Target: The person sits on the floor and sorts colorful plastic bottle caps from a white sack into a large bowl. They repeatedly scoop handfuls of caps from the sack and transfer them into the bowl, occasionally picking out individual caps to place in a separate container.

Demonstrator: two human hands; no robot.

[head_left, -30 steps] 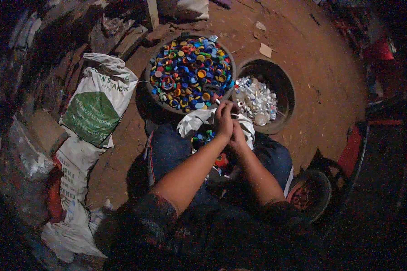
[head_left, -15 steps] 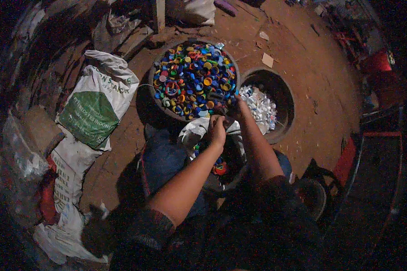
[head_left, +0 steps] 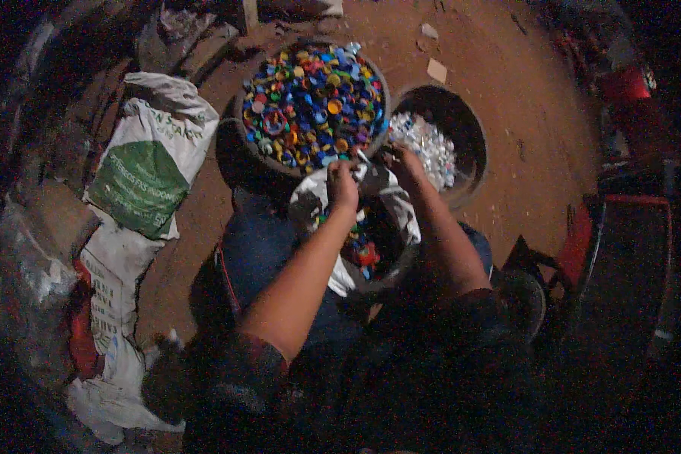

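Observation:
My left hand [head_left: 343, 185] is closed, fingers pinched together, over the far rim of a bucket lined with a white sack [head_left: 307, 200] between my knees. A few coloured caps [head_left: 365, 256] lie inside it. To its right my right hand [head_left: 405, 163] is also closed, near the basin's edge. A small whitish piece [head_left: 362, 156] shows between the two hands; blur and dim light hide which hand grips it. Just beyond them stands a round tub [head_left: 386, 91] heaped with plastic bottle caps [head_left: 318, 106] in blue, yellow, red and green.
A dark basin [head_left: 477, 144] at the right holds a pile of small white and silvery pieces [head_left: 427, 147]. White and green sacks [head_left: 155, 159] lie along the left. A pale flat scrap [head_left: 436, 71] is on the brown floor. A dark red-edged object [head_left: 620, 257] stands at the right.
Both hands have drawn back from the cap tub's near edge, the right one farther, and stand a little more apart. The whole view has shifted, with things sitting higher in it.

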